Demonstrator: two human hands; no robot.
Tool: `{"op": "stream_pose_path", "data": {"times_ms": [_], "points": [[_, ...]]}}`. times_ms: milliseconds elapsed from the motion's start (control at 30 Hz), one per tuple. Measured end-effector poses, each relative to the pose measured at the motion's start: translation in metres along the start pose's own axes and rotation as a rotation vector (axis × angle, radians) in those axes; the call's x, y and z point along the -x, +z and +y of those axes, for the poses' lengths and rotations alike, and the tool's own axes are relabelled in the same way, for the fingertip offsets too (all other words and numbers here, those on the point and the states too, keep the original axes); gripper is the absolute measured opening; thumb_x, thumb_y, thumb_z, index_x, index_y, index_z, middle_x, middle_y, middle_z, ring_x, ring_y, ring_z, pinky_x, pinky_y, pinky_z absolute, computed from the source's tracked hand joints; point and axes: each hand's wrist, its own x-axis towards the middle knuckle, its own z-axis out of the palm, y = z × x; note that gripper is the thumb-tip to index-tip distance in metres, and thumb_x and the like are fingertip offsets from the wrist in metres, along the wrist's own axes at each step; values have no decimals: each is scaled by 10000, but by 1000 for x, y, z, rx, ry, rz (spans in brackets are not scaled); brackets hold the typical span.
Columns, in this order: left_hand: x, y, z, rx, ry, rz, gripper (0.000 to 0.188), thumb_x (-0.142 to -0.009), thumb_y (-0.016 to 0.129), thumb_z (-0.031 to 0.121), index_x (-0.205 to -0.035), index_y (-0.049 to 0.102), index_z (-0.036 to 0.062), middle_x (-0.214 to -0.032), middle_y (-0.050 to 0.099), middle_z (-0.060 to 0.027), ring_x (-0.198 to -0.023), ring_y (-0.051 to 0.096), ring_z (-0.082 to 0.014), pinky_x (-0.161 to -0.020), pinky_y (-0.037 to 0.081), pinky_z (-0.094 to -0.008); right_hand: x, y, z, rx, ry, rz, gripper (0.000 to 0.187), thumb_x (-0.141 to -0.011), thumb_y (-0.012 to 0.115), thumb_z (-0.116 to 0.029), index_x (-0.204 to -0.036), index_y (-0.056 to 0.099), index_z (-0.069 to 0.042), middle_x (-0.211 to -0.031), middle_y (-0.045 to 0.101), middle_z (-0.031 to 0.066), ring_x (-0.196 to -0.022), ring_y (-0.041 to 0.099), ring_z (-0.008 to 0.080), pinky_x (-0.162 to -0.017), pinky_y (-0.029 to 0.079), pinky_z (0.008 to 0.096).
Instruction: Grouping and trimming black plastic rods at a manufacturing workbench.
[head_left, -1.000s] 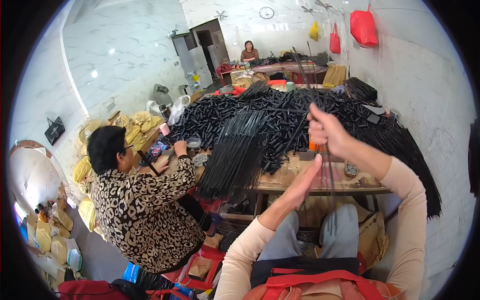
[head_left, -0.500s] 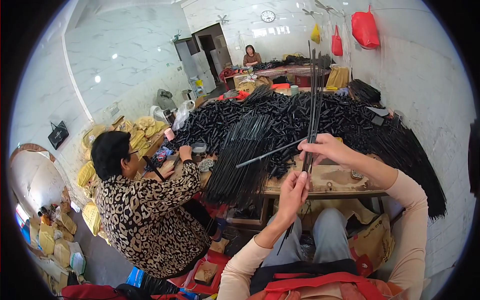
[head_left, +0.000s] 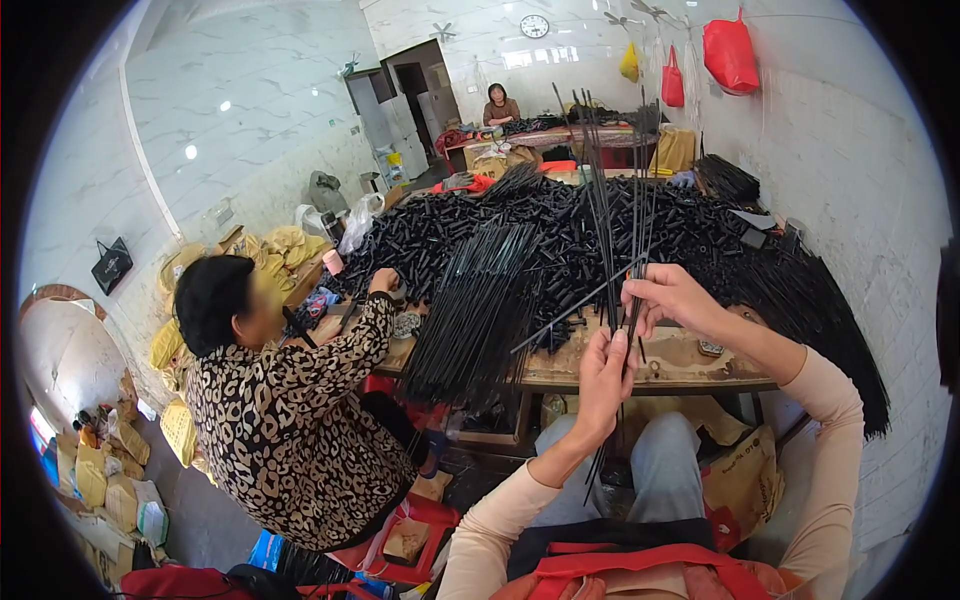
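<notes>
Right of centre, rods now fan into 2 groups, seemingly easier to separate; left hand grasps them, right hand pinches some.

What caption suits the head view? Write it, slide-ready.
Left hand and right hand hold thin black rods near heaped black pieces.

Small mfg. workshop: the worktable bears a big heap of short blk tubular parts w/ thin blk rods in bulk. Co-worker sits at its L end; yellow sacks lie piled L of it, too. 2nd table stands behind it, load prob. similar but too far to tell.
</notes>
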Motion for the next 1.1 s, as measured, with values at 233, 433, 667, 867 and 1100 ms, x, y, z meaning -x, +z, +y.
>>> {"op": "stream_pose_path", "data": {"times_ms": [233, 433, 667, 867, 1100], "points": [[-14, -1, -11, -63, 32, 42, 203, -1042, 409, 263, -964, 472, 86, -706, 498, 15, -453, 365, -43, -390, 270, -186, 19, 0, 1, 18, -115, 151, 230, -964, 571, -258, -891, 573, -40, -721, 570, 6, -522, 527, 68, -452, 425, 216], [-23, -36, 4, -21, -25, 66, 231, -1042, 411, 269, -1051, 501, 57, -662, 340, 60, -489, 283, -24, -412, 222, -193, 34, -83, -65, -51, -458, 564, 287, -971, 535, -346, -805, 535, -113, -618, 484, -67, -413, 361, -4, -374, 232, 153], [-24, -17, 15, 17, -103, -86, 226, -1039, 419, 277, -1118, 483, 74, -673, 342, 68, -511, 284, -28, -447, 247, -177, 17, -15, -9, -106, -40, 302, 122, -910, 643, -215, -914, 574, -114, -661, 481, -67, -429, 357, 12, -374, 242, 187], [-1, -5, 19, -29, -245, -74, 203, -1049, 376, 297, -1077, 459, 114, -743, 485, 18, -543, 381, -55, -437, 261, -187, 2, 18, 19, -107, 11, 197, 208, -884, 692, -224, -878, 579, -50, -713, 557, 4, -483, 476, 81, -414, 367, 233], [2, -25, 23, 13, -183, -59, 228, -1049, 382, 318, -1102, 466, 113, -684, 361, 43, -483, 259, -34, -426, 192, -189, 13, -46, -13, 68, -259, 309, 408, -989, 444, -403, -1185, 489, -48, -781, 598, 89, -517, 587, 140, -401, 440, 228]]}}
